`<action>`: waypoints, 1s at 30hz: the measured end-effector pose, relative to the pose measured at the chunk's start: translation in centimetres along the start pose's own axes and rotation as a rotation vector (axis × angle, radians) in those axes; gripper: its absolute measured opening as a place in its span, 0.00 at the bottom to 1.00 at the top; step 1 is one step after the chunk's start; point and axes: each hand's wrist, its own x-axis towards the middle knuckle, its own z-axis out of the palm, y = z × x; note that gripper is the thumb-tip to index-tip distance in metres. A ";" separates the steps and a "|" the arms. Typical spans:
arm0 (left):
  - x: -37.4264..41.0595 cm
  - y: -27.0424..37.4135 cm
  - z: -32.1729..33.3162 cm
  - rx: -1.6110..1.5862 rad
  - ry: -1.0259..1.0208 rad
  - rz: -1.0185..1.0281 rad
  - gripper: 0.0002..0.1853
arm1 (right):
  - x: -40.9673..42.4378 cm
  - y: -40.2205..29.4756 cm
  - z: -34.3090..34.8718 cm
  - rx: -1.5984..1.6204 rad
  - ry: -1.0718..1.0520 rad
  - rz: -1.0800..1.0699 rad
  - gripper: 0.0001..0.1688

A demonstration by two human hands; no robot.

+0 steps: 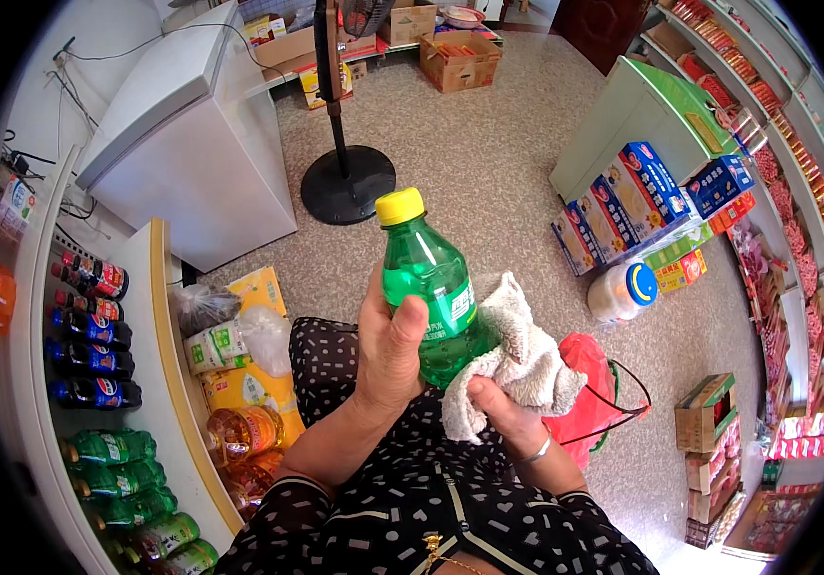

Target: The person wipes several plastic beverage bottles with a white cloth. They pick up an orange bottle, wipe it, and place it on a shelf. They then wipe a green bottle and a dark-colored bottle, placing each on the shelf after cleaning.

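A green plastic soda bottle [426,277] with a yellow screw cap [399,207] is held up in front of my chest, leaning a little to the left at its top. My left hand [392,348] wraps around its left side, thumb across the front by the label. My right hand [509,413] grips a light grey terry cloth [520,352], bunched up. The cloth meets the lower right side of the bottle. Some of my right fingers are hidden under the cloth.
Left, a shelf [160,359] holds several dark cola bottles [99,359] and green bottles [114,445]. Cooking oil bottles [247,431] stand beside it. Ahead are a white chest freezer [203,144] and fan base [347,185]. Right are stacked blue boxes [620,205], a blue-lidded jar [617,295] and a red bag [577,402].
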 end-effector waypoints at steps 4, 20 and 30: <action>0.1 -0.2 0.0 -0.029 0.008 0.059 0.37 | 0.1 -0.9 0.7 0.235 0.023 -0.004 0.33; 0.3 -0.9 -1.8 0.270 -0.064 0.093 0.32 | 0.9 1.0 0.3 0.470 0.048 0.146 0.44; -0.7 0.1 -0.5 0.154 -0.030 0.069 0.44 | -0.5 0.6 0.8 0.191 0.008 -0.101 0.41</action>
